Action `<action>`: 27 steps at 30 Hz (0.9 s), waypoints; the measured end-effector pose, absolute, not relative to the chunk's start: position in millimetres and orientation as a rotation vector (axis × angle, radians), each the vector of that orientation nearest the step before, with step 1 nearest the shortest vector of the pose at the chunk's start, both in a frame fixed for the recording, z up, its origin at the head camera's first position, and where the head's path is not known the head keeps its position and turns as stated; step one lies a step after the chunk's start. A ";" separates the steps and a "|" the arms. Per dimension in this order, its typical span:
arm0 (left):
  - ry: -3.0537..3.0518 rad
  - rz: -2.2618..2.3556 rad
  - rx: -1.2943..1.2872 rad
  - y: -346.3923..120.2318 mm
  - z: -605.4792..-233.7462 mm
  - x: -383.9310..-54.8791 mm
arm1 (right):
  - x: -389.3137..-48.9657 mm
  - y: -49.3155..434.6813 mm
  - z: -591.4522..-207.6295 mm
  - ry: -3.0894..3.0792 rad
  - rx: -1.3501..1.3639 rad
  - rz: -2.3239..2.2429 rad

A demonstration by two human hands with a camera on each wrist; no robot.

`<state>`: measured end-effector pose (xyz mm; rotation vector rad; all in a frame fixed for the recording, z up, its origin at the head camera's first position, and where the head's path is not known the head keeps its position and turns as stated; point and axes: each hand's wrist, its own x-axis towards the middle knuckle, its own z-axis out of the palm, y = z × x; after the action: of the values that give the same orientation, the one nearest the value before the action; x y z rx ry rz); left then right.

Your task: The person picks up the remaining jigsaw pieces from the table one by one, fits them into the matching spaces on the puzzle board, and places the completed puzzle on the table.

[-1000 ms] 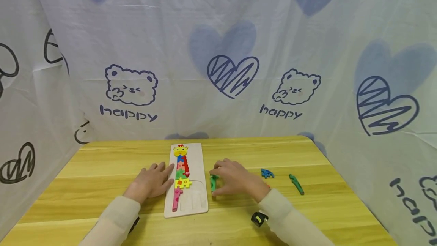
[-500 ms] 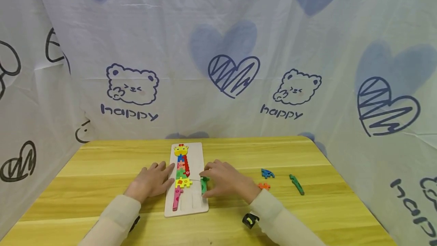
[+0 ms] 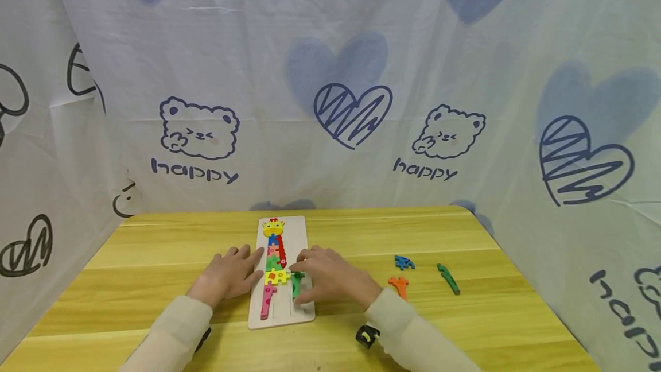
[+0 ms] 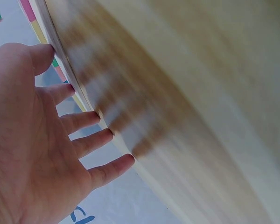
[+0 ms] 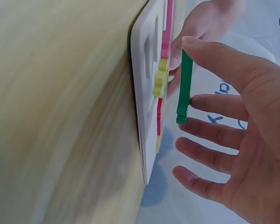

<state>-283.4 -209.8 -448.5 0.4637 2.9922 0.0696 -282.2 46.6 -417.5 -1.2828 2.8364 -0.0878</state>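
Observation:
A white puzzle board (image 3: 296, 234) lies on the table, with a giraffe's yellow head, a colored neck, a yellow body piece (image 3: 277, 276) and a pink leg piece (image 3: 267, 301) set in it. My left hand (image 3: 229, 273) rests at the board's left edge; its spread fingertips touch that edge in the left wrist view. Between thumb and fingers, my right hand (image 3: 330, 277) pinches a green puzzle piece (image 5: 185, 86). The piece is above the board's lower right part, just right of the yellow body piece, and stands apart from the board surface in the right wrist view.
To the right on the wooden table (image 3: 490, 326) lie a blue puzzle piece (image 3: 404, 262), an orange puzzle piece (image 3: 399, 286) and a long green puzzle piece (image 3: 448, 279). Printed white cloth (image 3: 279, 159) hangs behind the table and along its sides.
My right hand has moved left with the green puzzle piece, from beside the board to over its lower right part. The orange piece has come into view. My left hand has stayed put.

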 end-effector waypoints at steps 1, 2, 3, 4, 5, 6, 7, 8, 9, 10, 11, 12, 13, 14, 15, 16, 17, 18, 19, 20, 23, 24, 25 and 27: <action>2.993 0.069 0.466 -209.8 -448.4 -283.4 | -281.8 45.3 -418.1 2.833 -1.285 -0.091; 2.994 0.067 0.467 -209.9 -448.4 -283.4 | -281.4 43.9 -418.8 2.831 -1.290 -0.089; 2.996 0.066 0.470 -210.0 -448.4 -283.6 | -281.1 42.5 -419.6 2.829 -1.292 -0.087; 2.997 0.064 0.473 -210.0 -448.3 -283.6 | -280.9 41.2 -420.3 2.828 -1.295 -0.084; 2.998 0.061 0.477 -210.0 -448.3 -283.7 | -280.8 39.9 -421.0 2.828 -1.301 -0.078; 2.999 0.058 0.481 -210.1 -448.3 -283.7 | -280.6 38.4 -421.7 2.828 -1.304 -0.068; 2.999 0.057 0.484 -210.1 -448.2 -283.9 | -280.3 37.0 -422.1 2.827 -1.304 -0.063; 3.000 0.054 0.487 -210.2 -448.2 -284.0 | -280.3 35.8 -422.8 2.825 -1.306 -0.061; 3.000 0.053 0.490 -210.2 -448.3 -284.1 | -280.2 34.4 -423.3 2.820 -1.304 -0.062; 3.000 0.055 0.490 -210.3 -448.3 -284.0 | -280.0 33.1 -423.7 2.816 -1.305 -0.059; 3.001 0.055 0.490 -210.5 -448.4 -284.2 | -280.0 31.8 -424.2 2.812 -1.307 -0.053; 3.002 0.055 0.490 -210.6 -448.5 -284.1 | -279.9 30.4 -424.8 2.806 -1.303 -0.054; 3.003 0.055 0.489 -210.7 -448.6 -284.1 | -279.7 29.1 -425.2 2.801 -1.299 -0.055; 3.004 0.055 0.487 -210.8 -448.6 -283.9 | -279.5 27.8 -425.9 2.797 -1.299 -0.049; 3.005 0.056 0.487 -210.8 -448.6 -283.9 | -279.2 26.7 -426.1 2.794 -1.298 -0.047; 3.006 0.056 0.487 -210.7 -448.5 -284.0 | -278.8 25.5 -426.6 2.793 -1.299 -0.039; 3.007 0.054 0.488 -210.7 -448.5 -284.0 | -278.6 24.4 -427.2 2.791 -1.301 -0.034; 3.006 0.053 0.490 -210.7 -448.5 -284.1 | -278.2 23.3 -427.7 2.787 -1.302 -0.035; 3.005 0.055 0.490 -210.8 -448.5 -284.1 | -277.8 22.4 -428.0 2.786 -1.308 -0.028; 3.004 0.058 0.490 -210.7 -448.3 -284.0 | -277.4 21.5 -428.3 2.784 -1.314 -0.023; 2.999 0.066 0.487 -210.8 -448.1 -283.6 | -276.4 18.8 -429.8 2.777 -1.329 -0.019; 2.997 0.070 0.486 -210.8 -448.0 -283.3 | -275.9 18.1 -429.8 2.777 -1.331 -0.016; 2.997 0.070 0.489 -210.5 -447.7 -282.9 | -275.5 17.4 -430.2 2.777 -1.329 -0.017; 3.001 0.066 0.494 -210.1 -447.4 -282.5 | -274.9 16.0 -431.3 2.778 -1.320 -0.021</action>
<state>-282.5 -210.1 -447.4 0.4943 3.0006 0.0660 -274.9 16.0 -431.3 -1.3205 2.7783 -0.0210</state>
